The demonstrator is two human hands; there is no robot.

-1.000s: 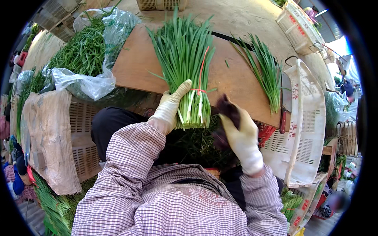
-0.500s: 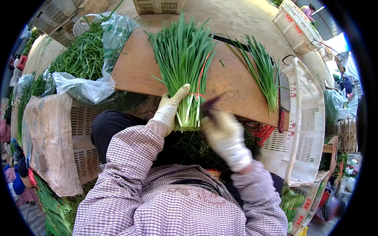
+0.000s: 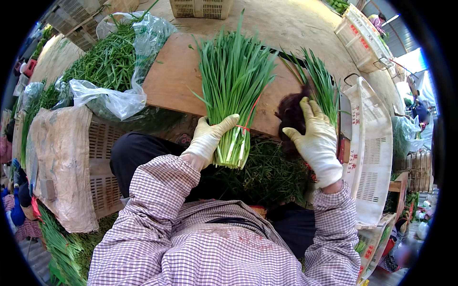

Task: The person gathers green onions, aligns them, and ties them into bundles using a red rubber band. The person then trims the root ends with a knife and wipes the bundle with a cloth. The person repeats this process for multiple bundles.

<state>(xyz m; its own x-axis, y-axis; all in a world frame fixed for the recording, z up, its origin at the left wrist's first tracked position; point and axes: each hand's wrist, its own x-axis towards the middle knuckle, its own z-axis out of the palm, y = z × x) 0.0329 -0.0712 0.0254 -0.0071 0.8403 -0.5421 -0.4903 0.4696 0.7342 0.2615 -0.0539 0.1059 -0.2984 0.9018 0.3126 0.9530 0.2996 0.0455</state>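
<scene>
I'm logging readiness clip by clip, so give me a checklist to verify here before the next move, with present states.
1. Left hand on the green bunch: ok, gripping it near the pale cut ends.
2. Red tie on the bunch: ok, it shows across the lower stems.
3. Right hand clear of other things: not ok, the dark cloth-like piece is at its fingers.
4. That piece firmly gripped: cannot tell.
5. Loose stalks apart from the bunch: ok, toward the right side of the board.
6. Knife clear of the right hand: cannot tell, they overlap closely in this view.
</scene>
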